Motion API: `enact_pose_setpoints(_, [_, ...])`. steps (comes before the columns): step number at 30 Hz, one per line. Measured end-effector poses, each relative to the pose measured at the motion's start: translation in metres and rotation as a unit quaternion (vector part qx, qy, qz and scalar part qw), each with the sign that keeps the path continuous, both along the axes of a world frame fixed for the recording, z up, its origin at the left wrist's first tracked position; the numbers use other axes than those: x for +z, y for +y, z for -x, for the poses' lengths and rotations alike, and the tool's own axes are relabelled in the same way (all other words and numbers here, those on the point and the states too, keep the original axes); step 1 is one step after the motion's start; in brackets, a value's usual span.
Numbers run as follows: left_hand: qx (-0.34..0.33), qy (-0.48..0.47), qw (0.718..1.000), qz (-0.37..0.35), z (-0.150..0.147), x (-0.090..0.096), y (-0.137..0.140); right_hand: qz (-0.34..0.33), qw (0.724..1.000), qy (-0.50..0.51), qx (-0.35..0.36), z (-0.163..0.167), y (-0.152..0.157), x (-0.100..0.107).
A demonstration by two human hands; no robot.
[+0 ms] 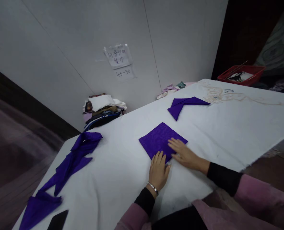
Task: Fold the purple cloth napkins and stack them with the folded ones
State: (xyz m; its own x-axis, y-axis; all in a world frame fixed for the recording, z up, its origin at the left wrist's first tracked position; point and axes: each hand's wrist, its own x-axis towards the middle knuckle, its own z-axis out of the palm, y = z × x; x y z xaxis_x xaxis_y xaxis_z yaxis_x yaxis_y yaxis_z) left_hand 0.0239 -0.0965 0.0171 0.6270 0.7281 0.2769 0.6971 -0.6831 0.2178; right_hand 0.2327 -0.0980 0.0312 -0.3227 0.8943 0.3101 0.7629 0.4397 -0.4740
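Observation:
A purple patterned cloth (pixel 160 137), folded into a flat square, lies on the white-covered table with one corner pointing toward me. My left hand (pixel 158 171), a bracelet at its wrist, rests with outstretched fingers on the near left edge of the square. My right hand (pixel 183 155) lies palm down on its right part, fingers extended. Neither hand grips anything. Beyond the square sits a second purple cloth (pixel 186 103), folded into a bent, pointed shape. Along the table's left side, more purple cloth (pixel 70 164) lies loose and crumpled.
A black flat object (pixel 58 220) lies at the near left of the table (pixel 118 179). Stacked clothes (pixel 103 110) stand beyond the far edge, by the wall. Handwritten paper (pixel 119 59) is taped there. At the back right is a red basket (pixel 242 75).

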Motion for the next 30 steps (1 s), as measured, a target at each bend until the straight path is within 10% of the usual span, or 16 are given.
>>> enact_pose_setpoints(5, [0.011, 0.051, 0.998, 0.025, -0.017, -0.018, 0.011, 0.108, 0.984, 0.061, 0.126, 0.078, -0.002, 0.017])
enact_pose_setpoints(10, [0.038, 0.079, 0.995, 0.044, -0.019, -0.032, 0.014, 0.157, 0.978, 0.064, 0.117, 0.088, 0.008, 0.007])
enact_pose_setpoints(30, [0.047, 0.07, 0.989, 0.121, -0.014, -0.007, 0.004, 0.006, 0.979, -0.175, -0.101, -0.062, 0.047, -0.053])
